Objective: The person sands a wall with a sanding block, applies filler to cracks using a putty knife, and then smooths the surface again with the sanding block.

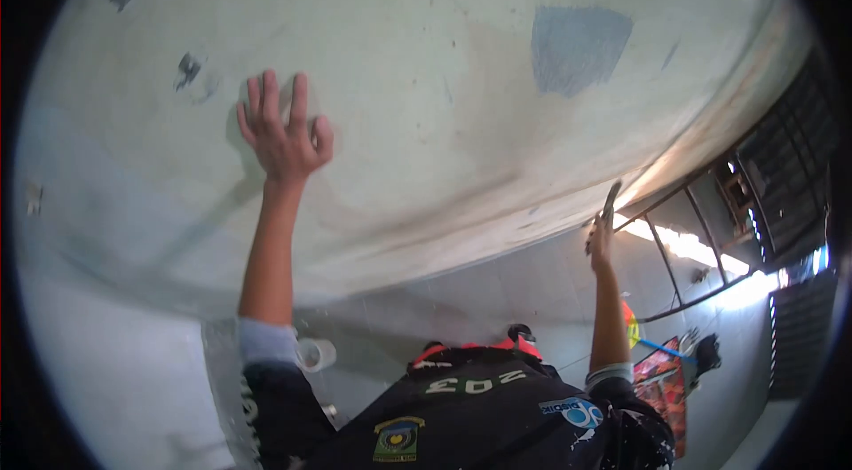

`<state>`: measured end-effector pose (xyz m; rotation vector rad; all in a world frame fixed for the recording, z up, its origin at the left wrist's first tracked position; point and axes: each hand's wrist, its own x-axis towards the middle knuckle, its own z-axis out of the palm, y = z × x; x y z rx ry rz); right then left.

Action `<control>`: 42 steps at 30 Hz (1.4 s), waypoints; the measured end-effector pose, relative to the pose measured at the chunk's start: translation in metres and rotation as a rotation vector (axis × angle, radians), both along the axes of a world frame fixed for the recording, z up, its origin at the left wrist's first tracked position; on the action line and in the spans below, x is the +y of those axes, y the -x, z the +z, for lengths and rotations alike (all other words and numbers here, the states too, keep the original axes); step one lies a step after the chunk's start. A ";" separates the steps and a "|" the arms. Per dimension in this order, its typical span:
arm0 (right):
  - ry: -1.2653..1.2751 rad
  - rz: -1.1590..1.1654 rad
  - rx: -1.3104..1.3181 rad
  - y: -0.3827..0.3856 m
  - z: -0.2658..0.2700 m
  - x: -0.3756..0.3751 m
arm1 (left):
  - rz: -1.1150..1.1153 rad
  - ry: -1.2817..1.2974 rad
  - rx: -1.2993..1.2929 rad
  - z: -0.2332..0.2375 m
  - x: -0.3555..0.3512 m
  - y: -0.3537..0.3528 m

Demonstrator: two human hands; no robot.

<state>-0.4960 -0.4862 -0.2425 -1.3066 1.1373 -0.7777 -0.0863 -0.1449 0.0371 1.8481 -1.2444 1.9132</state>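
Note:
My left hand (286, 140) lies against a pale green wall (382, 62), its fingers spread and holding nothing. Dark chipped spots (188, 71) mark the wall just left of it. Lower down and to the right, my right hand (601, 244) is closed around a thin, flat dark tool (611, 198) that looks like a scraper seen edge-on. This tool points up close to the wall; whether it touches cannot be made out. Above it, a grey patch (581, 48) covers part of the wall.
A metal ladder-like frame (658, 255) leans at the right, near a bright opening. On the tiled floor (532, 292) stand a white bucket (316, 354) at the left and a red patterned item (661, 394) at the right, beside a blue stick (661, 347).

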 end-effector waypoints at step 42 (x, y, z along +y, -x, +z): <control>0.849 -0.233 -0.017 -0.270 0.215 0.163 | -0.088 0.023 0.062 -0.009 0.001 -0.001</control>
